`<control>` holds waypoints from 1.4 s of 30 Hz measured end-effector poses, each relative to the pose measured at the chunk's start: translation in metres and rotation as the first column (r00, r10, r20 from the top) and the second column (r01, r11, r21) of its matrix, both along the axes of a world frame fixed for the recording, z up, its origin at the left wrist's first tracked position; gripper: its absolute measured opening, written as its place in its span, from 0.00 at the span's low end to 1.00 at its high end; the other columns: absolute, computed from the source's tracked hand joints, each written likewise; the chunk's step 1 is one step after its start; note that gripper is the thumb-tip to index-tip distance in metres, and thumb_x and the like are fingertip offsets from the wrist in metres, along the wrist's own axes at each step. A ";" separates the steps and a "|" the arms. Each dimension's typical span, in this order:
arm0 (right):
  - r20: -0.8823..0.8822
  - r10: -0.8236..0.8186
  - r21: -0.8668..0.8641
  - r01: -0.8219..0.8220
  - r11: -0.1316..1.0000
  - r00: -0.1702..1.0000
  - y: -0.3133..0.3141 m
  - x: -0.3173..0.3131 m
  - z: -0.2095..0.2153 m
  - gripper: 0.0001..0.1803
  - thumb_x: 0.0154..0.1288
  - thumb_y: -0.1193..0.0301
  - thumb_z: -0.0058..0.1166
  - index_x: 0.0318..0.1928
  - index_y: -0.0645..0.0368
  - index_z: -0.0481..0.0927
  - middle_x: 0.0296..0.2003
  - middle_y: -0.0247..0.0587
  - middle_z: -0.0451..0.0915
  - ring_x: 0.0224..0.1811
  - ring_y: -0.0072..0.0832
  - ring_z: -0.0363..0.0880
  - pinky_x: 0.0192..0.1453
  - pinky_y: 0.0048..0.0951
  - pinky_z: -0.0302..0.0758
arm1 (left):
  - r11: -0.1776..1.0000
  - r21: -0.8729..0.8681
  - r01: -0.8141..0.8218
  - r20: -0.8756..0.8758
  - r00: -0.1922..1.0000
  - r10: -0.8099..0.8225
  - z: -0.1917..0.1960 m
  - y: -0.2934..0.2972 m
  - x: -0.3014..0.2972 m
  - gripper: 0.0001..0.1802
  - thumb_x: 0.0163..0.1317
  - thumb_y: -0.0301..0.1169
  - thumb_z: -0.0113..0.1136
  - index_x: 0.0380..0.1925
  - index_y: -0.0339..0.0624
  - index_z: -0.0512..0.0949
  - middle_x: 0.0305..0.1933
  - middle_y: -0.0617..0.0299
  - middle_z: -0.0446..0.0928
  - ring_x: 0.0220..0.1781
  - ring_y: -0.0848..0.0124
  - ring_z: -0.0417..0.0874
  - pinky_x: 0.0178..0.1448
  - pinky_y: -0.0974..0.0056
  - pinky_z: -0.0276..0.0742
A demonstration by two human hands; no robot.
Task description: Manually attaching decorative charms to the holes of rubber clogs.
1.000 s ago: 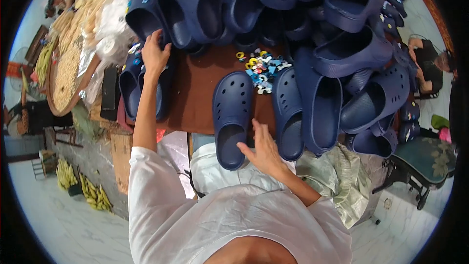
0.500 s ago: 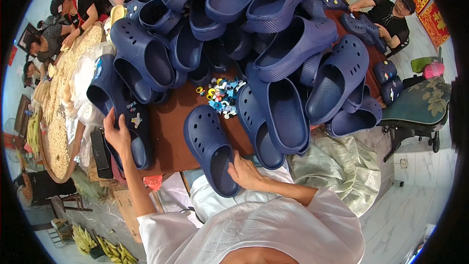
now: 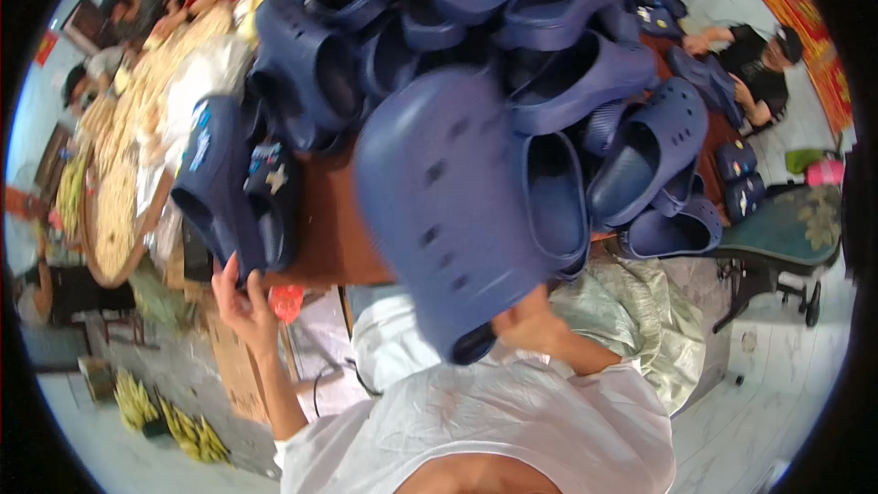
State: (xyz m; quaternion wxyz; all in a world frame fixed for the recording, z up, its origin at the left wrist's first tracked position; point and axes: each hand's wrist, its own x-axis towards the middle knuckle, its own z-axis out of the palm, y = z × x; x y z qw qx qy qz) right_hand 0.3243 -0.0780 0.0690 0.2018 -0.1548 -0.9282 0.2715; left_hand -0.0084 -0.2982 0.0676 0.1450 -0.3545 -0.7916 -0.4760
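Note:
A dark blue foam clog with holes in its upper is raised close to the camera, blurred by motion. My right hand grips it at the heel end; part of the fingers is hidden behind it. My left hand holds nothing, its fingers apart just below two decorated clogs. One of these, a clog with light blue charms, leans outward. Beside it stands a clog with a star-shaped charm. The raised clog hides the spot where loose charms lay.
Many blue clogs are heaped across the brown table. At left, people sit around a tray of pale kernels. Another person handles a clog at far right. A green office chair stands to the right, near a shiny sack.
My right hand has lifted the plain clog off the table edge toward the camera. My left hand has let go of the decorated clog and drawn back toward me. The view has shifted.

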 end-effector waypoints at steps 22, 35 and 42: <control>-0.331 -0.897 -0.810 0.400 0.430 0.294 0.161 0.045 0.056 0.36 0.71 0.55 0.57 0.67 0.68 0.64 0.62 0.48 0.70 0.64 0.34 0.72 0.66 0.36 0.71 | 0.851 -0.251 0.461 0.090 0.887 -0.453 -0.074 0.012 0.144 0.25 0.48 0.17 0.64 0.51 0.42 0.81 0.30 0.58 0.70 0.34 0.59 0.69 0.41 0.57 0.62; -0.497 -0.803 -0.786 0.222 0.577 0.327 0.154 0.043 0.046 0.33 0.75 0.65 0.52 0.73 0.67 0.58 0.66 0.45 0.68 0.66 0.32 0.67 0.70 0.36 0.62 | 0.902 -0.267 0.339 0.109 0.941 -0.321 -0.090 0.015 0.163 0.24 0.48 0.19 0.65 0.49 0.41 0.80 0.31 0.57 0.69 0.34 0.56 0.70 0.40 0.55 0.62; -0.484 -0.715 -0.468 0.541 0.699 0.505 0.132 0.038 0.026 0.39 0.71 0.72 0.58 0.75 0.68 0.52 0.69 0.49 0.60 0.67 0.32 0.65 0.74 0.31 0.58 | 0.778 -0.386 0.496 0.202 0.868 -0.454 -0.093 0.034 0.160 0.22 0.50 0.23 0.63 0.48 0.40 0.77 0.36 0.57 0.70 0.39 0.57 0.72 0.43 0.56 0.66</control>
